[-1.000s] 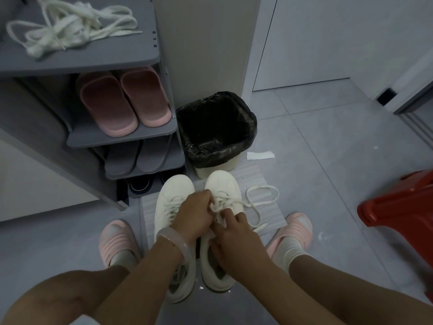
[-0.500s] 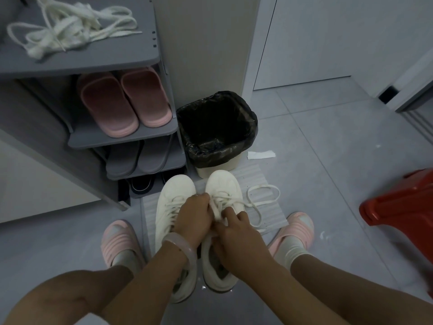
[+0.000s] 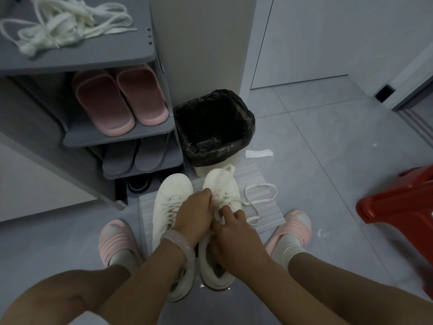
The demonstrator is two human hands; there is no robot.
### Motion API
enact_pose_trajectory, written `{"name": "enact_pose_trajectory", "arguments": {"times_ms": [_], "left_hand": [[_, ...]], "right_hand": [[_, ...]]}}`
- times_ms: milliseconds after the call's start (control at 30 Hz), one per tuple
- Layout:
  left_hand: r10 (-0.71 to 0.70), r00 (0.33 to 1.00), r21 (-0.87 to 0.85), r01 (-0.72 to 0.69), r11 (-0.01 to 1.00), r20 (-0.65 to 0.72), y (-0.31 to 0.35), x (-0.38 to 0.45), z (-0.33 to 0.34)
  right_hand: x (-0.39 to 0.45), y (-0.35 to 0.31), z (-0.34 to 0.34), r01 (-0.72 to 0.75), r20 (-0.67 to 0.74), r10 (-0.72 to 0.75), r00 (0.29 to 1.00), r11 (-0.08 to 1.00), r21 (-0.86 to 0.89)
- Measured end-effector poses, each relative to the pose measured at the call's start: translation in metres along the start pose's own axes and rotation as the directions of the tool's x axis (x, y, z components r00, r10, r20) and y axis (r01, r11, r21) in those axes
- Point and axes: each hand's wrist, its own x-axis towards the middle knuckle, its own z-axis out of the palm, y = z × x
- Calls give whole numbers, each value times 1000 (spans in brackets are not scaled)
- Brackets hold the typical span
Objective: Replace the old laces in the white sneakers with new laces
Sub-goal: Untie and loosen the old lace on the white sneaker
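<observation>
Hands have barely shifted over the last second — both stay bunched over the eyelets of the right sneaker (image 3: 221, 184), with the left hand (image 3: 193, 215) now a touch farther up the tongue and the right hand (image 3: 234, 233) just near of it. The left hand's fingers are curled and seem to pinch the lace at the crossings; the right hand's fingers are curled too, with the lace (image 3: 256, 200) running out from under them, though the exact pinch is hidden. That loose lace lies in much the same loop on the striped mat (image 3: 269, 214) to the right of the shoe, so little length has been pulled through. The left sneaker (image 3: 172, 191), touching its partner, is laced. A tangle of white laces (image 3: 63, 22) sits on the top shelf of the grey shoe rack (image 3: 93, 57) at far left, well apart from the hands. My guess is that the work is a slow pick at one crossing — whether threading or unthreading, I cannot tell.
</observation>
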Motion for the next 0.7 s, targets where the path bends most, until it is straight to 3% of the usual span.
{"name": "enact_pose_trajectory", "arguments": {"times_ms": [100,167,233,300,400,467,600,700], "left_hand": [[21,960,-118,-56,991,-278,9,2,-12],[-80,848,-295,-93,951,-524,17,5,-39],[-122,748,-376,-179,909,-652,18,9,-62],[-89,796,-347,-158,924,-598,17,10,-65],[-69,971,-225,15,974,-231,7,6,-35],[-64,998,-109,60,992,-29,-1,2,-14],[-36,999,-18,35,999,-14,0,2,-1],[-11,986,-68,-1,998,-169,7,3,-11]], "right_hand": [[-1,3,-1,-7,23,6,1000,999,34],[-1,2,-3,-12,17,11,1000,997,77],[0,0,-7,-21,55,18,998,998,64],[-1,0,-9,-2,106,-5,994,998,65],[-1,0,-4,-15,52,11,999,997,71],[-2,0,-3,-3,66,-2,998,997,78],[0,-1,-5,-2,30,2,1000,1000,-9],[-1,0,-6,-10,80,9,997,1000,6]]}}
